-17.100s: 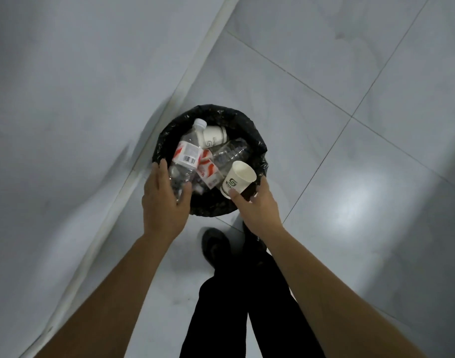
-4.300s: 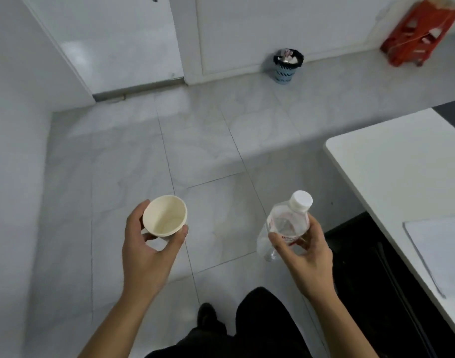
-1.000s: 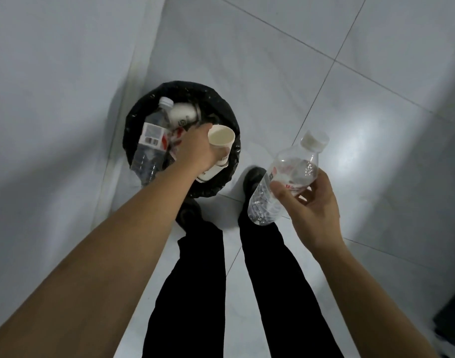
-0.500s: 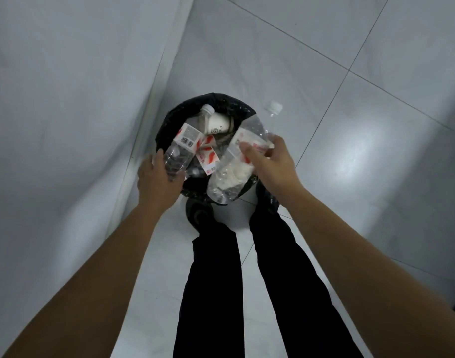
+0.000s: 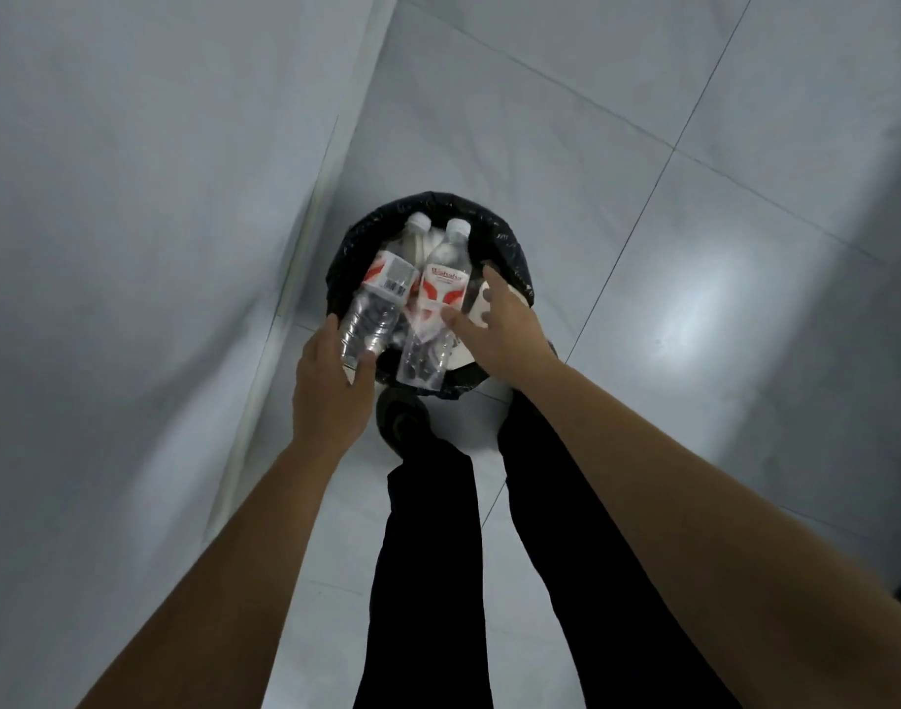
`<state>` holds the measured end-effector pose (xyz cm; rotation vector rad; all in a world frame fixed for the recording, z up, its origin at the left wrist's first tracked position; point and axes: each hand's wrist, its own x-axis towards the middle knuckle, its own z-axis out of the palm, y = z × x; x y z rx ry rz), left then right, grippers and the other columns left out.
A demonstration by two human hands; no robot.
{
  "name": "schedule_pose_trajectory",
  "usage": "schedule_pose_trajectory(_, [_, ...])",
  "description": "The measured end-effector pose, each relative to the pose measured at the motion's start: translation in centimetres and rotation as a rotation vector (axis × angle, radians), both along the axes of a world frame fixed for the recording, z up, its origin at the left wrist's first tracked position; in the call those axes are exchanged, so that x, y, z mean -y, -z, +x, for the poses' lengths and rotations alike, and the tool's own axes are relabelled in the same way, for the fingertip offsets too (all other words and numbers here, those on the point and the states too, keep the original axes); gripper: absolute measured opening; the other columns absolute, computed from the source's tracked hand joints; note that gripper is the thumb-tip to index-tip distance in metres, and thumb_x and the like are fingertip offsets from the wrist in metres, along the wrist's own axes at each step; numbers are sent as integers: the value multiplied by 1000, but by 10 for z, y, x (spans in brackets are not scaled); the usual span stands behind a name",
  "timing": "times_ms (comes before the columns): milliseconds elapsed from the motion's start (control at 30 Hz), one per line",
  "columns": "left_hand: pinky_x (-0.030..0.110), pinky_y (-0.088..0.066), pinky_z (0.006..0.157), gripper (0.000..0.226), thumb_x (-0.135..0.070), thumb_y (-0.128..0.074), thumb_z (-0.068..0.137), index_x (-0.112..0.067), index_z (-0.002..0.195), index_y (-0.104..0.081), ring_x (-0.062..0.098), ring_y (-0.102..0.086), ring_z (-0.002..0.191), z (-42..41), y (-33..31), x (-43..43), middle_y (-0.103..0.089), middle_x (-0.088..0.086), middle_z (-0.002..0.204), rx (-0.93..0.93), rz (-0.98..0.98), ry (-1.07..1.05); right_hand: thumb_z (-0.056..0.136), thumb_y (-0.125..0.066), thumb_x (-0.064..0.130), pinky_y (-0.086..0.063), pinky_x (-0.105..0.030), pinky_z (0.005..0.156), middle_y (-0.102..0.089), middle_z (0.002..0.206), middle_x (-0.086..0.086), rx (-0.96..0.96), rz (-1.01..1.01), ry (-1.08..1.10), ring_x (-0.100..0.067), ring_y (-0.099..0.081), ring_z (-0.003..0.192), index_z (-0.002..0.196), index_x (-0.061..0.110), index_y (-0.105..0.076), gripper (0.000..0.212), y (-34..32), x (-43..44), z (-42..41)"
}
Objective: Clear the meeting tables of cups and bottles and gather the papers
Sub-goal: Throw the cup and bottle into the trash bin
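Observation:
A small round bin (image 5: pixel 507 245) lined with a black bag stands on the floor by the wall, heaped with bottles and cups. Two clear plastic bottles with red-and-white labels lie side by side on top, caps pointing away from me. My left hand (image 5: pixel 330 388) is at the near rim, and the base of the left bottle (image 5: pixel 387 286) rests between its straight fingers and thumb. My right hand (image 5: pixel 502 332) hovers over the bin's right side with fingers spread, its thumb against the right bottle (image 5: pixel 440 299). A white paper cup (image 5: pixel 481 304) shows under its fingers.
A grey wall with a pale skirting strip (image 5: pixel 284 309) runs along the left, close to the bin. Pale glossy floor tiles (image 5: pixel 694 299) spread to the right. My legs in black trousers and a dark shoe (image 5: pixel 402 417) stand right at the bin's near side.
My right hand has let go of the bottle it carried, which now lies in the bin beside the other bottle. The cup left my left hand a second ago. The left hand stays at the rim.

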<state>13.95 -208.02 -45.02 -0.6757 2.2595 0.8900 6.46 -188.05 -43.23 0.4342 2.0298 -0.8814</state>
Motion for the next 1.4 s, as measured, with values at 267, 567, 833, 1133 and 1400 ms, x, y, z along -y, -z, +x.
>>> schedule_pose_trajectory(267, [36,-36,110,50,-30,-51,101,-13,148,-41,22,-44,136,-21,-235,-21,-48,8,147,-264,34,-80,103,-38,50,-39,-38,107,-38,155,-1,-217,128,-111,-20,-51,131,154,25,-29,58,-219,-87,11])
schedule_pose_trajectory(567, [31,-45,100,65,-64,-49,81,-28,135,-52,5,-56,123,-5,-488,-70,-60,-10,133,-564,254,-164,96,-51,49,-49,-28,99,-49,144,10,-609,44,268,-4,-53,123,151,32,-32,60,-460,-158,61])
schedule_pose_trajectory(833, [37,-49,100,40,-35,-63,93,-32,131,-52,0,-56,121,8,-560,-89,-60,-18,129,-695,389,114,98,-60,32,-52,-25,95,-56,133,14,-861,1,688,5,-56,118,136,34,-51,40,-525,-146,144])
schedule_pose_trajectory(1133, [27,-52,90,46,-26,-69,89,-35,131,-55,-1,-60,114,31,-553,-94,-61,-17,127,-561,562,687,94,-64,34,-51,-23,93,-53,135,22,-843,248,1109,5,-55,121,139,33,-49,47,-536,-95,304])
schedule_pose_trajectory(1400, [8,-49,83,44,-10,-66,90,-21,131,-55,6,-60,117,124,-573,-206,-64,-8,125,-414,769,1088,92,-66,32,-48,-15,86,-52,131,27,-843,517,1599,10,-54,117,132,48,-44,48,-559,-65,478])
